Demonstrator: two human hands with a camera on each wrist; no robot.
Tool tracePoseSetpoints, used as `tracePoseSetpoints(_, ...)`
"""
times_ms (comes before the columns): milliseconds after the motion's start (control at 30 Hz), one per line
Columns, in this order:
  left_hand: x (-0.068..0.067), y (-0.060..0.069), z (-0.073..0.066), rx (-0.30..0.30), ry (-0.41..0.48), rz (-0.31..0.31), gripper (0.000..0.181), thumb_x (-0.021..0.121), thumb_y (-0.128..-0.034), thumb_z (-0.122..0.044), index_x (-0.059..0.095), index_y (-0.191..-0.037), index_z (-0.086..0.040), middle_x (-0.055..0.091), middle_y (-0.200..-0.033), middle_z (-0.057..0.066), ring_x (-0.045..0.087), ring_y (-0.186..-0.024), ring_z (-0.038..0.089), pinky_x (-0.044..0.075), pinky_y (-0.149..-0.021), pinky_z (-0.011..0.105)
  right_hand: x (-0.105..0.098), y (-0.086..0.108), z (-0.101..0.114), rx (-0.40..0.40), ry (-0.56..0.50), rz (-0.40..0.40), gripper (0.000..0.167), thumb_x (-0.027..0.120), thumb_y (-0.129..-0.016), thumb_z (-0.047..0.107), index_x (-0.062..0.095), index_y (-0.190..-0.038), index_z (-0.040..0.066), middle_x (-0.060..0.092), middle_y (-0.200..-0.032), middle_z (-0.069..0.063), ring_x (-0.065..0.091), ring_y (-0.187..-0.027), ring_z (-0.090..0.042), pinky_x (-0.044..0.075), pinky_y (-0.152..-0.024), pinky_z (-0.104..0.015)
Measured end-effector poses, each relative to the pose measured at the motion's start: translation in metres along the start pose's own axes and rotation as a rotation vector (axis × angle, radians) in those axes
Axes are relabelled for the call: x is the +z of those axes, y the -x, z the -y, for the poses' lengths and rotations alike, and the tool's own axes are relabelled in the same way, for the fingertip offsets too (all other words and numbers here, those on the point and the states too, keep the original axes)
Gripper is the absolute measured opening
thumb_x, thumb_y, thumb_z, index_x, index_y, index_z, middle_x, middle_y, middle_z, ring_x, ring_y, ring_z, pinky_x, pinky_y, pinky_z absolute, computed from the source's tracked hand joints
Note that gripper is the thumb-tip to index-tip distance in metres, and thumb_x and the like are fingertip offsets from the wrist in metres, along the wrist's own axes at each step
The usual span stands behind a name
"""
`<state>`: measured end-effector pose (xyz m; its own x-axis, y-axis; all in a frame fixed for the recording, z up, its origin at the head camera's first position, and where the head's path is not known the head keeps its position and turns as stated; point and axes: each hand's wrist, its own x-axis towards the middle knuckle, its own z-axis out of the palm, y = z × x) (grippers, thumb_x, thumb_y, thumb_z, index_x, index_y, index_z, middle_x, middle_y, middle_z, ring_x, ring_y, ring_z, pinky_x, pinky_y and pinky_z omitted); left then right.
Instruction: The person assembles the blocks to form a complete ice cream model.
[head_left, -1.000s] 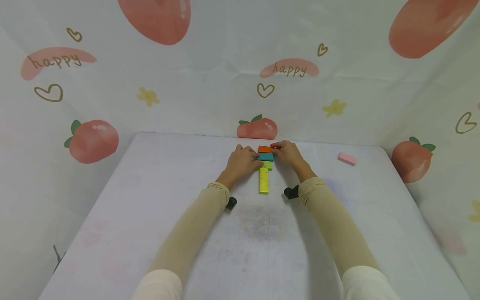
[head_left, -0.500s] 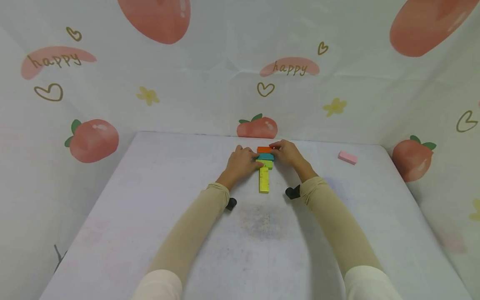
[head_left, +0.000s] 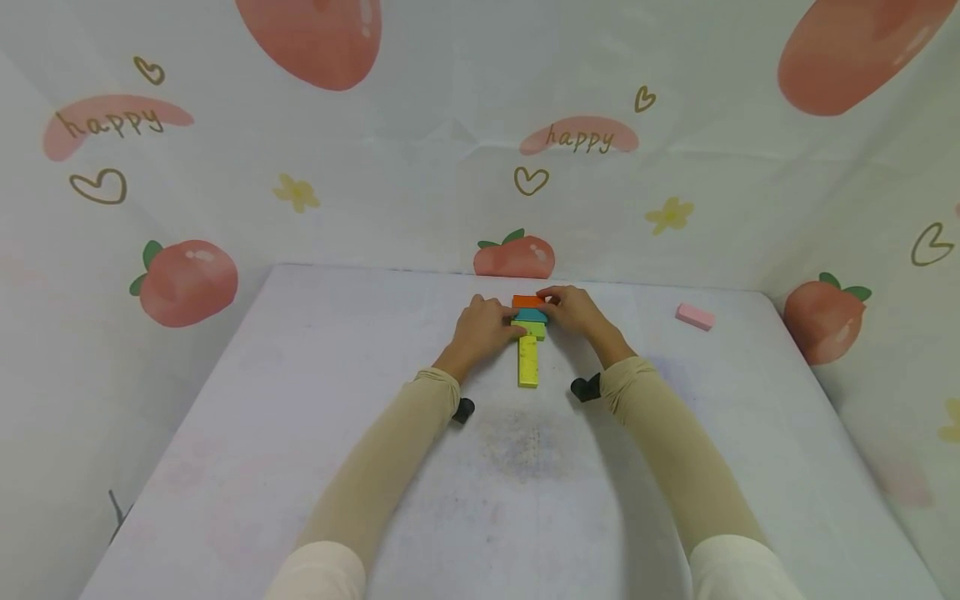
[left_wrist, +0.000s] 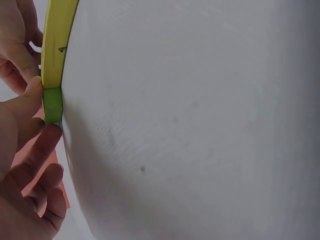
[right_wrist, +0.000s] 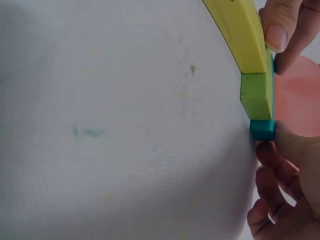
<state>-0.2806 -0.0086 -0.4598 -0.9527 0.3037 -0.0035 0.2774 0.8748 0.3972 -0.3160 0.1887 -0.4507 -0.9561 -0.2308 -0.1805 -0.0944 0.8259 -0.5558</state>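
Several coloured toy blocks lie on the table in the head view. The yellow block (head_left: 528, 363) points lengthwise toward me. Beyond it, crosswise, come the green block (head_left: 534, 330), the teal block (head_left: 532, 315) and the orange block (head_left: 528, 302), closely lined up. My left hand (head_left: 482, 333) is at their left ends; in the left wrist view its thumb and a finger pinch the end of the green block (left_wrist: 52, 106). At the right ends, my right hand (head_left: 576, 313) pinches the orange block, its thumb close to the teal block (right_wrist: 262, 130). Orange is hidden in both wrist views.
A pink block (head_left: 695, 317) lies apart at the back right of the white-covered table (head_left: 315, 400). Behind the blocks, the patterned backdrop (head_left: 420, 208) meets the table's back edge. Black wrist-worn pieces (head_left: 587, 387) stick out beneath the sleeves.
The orange block has shifted slightly left and nearer to the teal block, the right hand moving along with it. The left hand has barely moved.
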Motion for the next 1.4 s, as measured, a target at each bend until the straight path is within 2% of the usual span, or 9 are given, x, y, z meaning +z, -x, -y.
tracePoseSetpoints(133, -0.0005, 0.0008, -0.0007, -0.013, 0.010, -0.003, 0.050, 0.072, -0.0920, -0.050, 0.070, -0.133, -0.023, 0.064, -0.082, -0.003, 0.048, -0.086, 0.021, 0.034, -0.067, 0.027, 0.0003, 0.0002, 0.0007, 0.012, 0.000, 0.000, 0.040, 0.057, -0.106, 0.024, 0.058, -0.144, 0.012, 0.064, -0.128, -0.019, 0.056, -0.106, -0.030, 0.050, -0.099, -0.044)
tracePoseSetpoints(300, -0.0013, 0.0017, -0.0018, -0.025, 0.027, 0.008, 0.050, 0.073, -0.0917, -0.050, 0.070, -0.133, -0.021, 0.060, -0.075, -0.002, 0.048, -0.086, 0.021, 0.032, -0.066, 0.027, 0.0012, -0.0005, 0.0005, 0.001, 0.004, -0.003, 0.040, 0.057, -0.106, 0.023, 0.059, -0.143, 0.011, 0.065, -0.125, -0.019, 0.056, -0.103, -0.029, 0.050, -0.095, -0.042)
tracePoseSetpoints(567, -0.0009, 0.0023, -0.0008, -0.027, 0.033, 0.006, 0.051, 0.072, -0.0916, -0.051, 0.071, -0.132, -0.021, 0.060, -0.075, -0.002, 0.048, -0.086, 0.021, 0.031, -0.066, 0.028, 0.0029, 0.0004, 0.0003, -0.014, 0.005, -0.003, 0.040, 0.058, -0.105, 0.024, 0.059, -0.143, 0.011, 0.067, -0.121, -0.019, 0.056, -0.098, -0.028, 0.048, -0.086, -0.035)
tracePoseSetpoints(967, -0.0023, 0.0036, -0.0002, -0.025, 0.046, -0.002, 0.048, 0.073, -0.0914, -0.049, 0.072, -0.130, -0.019, 0.059, -0.072, -0.003, 0.049, -0.085, 0.020, 0.031, -0.065, 0.027, 0.0050, 0.0008, 0.0017, -0.031, 0.004, -0.022, 0.039, 0.058, -0.105, 0.023, 0.060, -0.142, 0.010, 0.068, -0.120, -0.018, 0.057, -0.098, -0.027, 0.049, -0.090, -0.037)
tracePoseSetpoints(1233, -0.0038, 0.0037, -0.0020, -0.035, 0.021, 0.009, 0.050, 0.073, -0.0914, -0.051, 0.072, -0.131, -0.020, 0.059, -0.074, -0.002, 0.049, -0.086, 0.020, 0.033, -0.065, 0.027, 0.0018, 0.0034, 0.0041, -0.014, 0.008, -0.021, 0.038, 0.059, -0.105, 0.025, 0.061, -0.140, 0.010, 0.066, -0.110, -0.015, 0.056, -0.092, -0.025, 0.046, -0.080, -0.030)
tracePoseSetpoints(1400, -0.0036, 0.0039, -0.0024, -0.034, 0.023, 0.006, 0.049, 0.073, -0.0914, -0.051, 0.072, -0.130, -0.019, 0.059, -0.074, -0.002, 0.049, -0.086, 0.020, 0.033, -0.065, 0.027, 0.0010, 0.0011, 0.0022, -0.016, 0.034, -0.012, 0.039, 0.059, -0.105, 0.028, 0.061, -0.140, 0.012, 0.065, -0.108, -0.015, 0.055, -0.094, -0.027, 0.045, -0.082, -0.033)
